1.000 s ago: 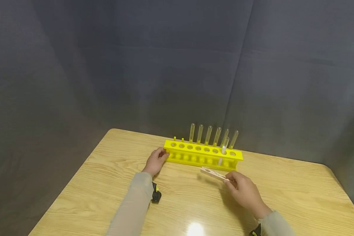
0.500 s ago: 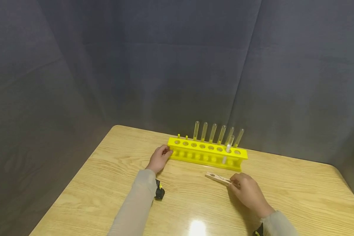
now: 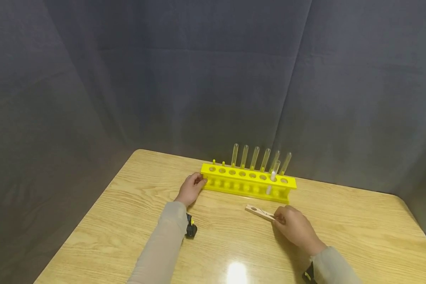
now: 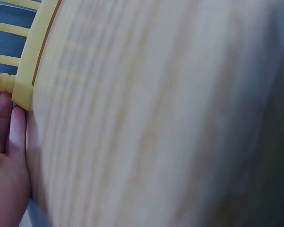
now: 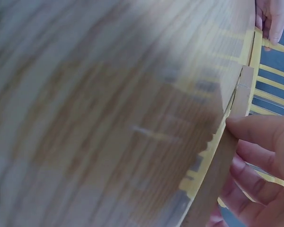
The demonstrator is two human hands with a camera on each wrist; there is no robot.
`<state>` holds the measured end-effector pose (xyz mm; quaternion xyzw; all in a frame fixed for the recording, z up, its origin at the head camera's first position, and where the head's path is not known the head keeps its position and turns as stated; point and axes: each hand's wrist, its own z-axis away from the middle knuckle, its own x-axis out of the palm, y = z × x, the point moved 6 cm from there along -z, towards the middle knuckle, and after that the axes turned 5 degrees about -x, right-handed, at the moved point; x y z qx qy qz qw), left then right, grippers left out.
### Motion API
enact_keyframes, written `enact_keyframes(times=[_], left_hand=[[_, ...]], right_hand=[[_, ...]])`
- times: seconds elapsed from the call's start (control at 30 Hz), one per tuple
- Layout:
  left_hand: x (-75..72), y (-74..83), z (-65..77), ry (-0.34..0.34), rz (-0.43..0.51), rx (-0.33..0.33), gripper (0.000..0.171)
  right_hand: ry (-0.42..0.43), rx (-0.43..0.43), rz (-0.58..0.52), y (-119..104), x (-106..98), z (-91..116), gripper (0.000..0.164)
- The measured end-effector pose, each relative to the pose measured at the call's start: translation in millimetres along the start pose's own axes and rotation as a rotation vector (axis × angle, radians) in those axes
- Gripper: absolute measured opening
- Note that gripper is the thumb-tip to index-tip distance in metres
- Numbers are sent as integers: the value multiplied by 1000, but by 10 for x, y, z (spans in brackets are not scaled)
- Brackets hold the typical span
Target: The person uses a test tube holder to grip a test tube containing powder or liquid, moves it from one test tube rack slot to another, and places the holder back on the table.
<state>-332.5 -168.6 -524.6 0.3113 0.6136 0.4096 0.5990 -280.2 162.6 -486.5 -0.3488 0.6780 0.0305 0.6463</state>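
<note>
A yellow test tube rack (image 3: 248,174) stands on the wooden table. My left hand (image 3: 191,189) holds its left end, thumb and fingers around the end post; the left wrist view shows the hand (image 4: 7,175) against the yellow rack (image 4: 35,56). One test tube (image 3: 276,167) with white contents stands in a hole near the right end. Several clear test tubes (image 3: 255,157) sit upside down on the back pegs. My right hand (image 3: 296,225) pinches the rear end of a wooden test tube holder (image 3: 258,212), in front of the rack. In the right wrist view, the holder (image 5: 222,161) slants past my thumb.
At the rack's back left, two yellow pegs (image 3: 218,162) carry no tubes. A dark grey curtain (image 3: 198,98) hangs behind the table (image 3: 220,236). Light glares off the table's front (image 3: 236,273). Black wrist cameras (image 3: 191,227) sit on both wrists.
My right hand has lowered the wooden holder slightly, and it now lies nearer the tabletop. The left hand keeps its place on the rack. The head view has shifted a little.
</note>
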Motion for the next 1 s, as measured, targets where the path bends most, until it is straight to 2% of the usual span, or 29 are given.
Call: enact_keyframes(times=[0.13, 0.27, 0.37, 0.5, 0.6, 0.67, 0.73, 0.8, 0.87, 1.0], left_hand=[[14, -98, -12, 10, 6, 2, 26], [92, -267, 87, -14, -3, -20, 26], [92, -331, 143, -9, -4, -32, 28], [31, -285, 128, 3, -18, -18, 32], [11, -192, 70, -25, -43, 8, 32], [15, -123, 27, -55, -61, 28, 32], [28, -67, -14, -92, -86, 41, 32], [25, -16, -51, -125, -147, 48, 33], [6, 24, -85, -155, -232, 50, 35], [-49, 82, -159, -182, -535, 35, 42]], right_hand=[[-17, 16, -2, 5, 96, -27, 8], [-61, 66, -30, 50, 234, 45, 10], [-91, 80, -70, 84, 299, 55, 11], [-193, 14, -179, 161, 293, -2, 16], [-300, -79, -262, 284, 198, -34, 23], [-344, -129, -274, 406, 108, -29, 24], [-353, -153, -243, 555, 1, -9, 20], [-334, -136, -192, 723, -106, -2, 16], [-305, -82, -118, 895, -205, -6, 16], [-262, 59, 21, 1214, -383, 4, 25]])
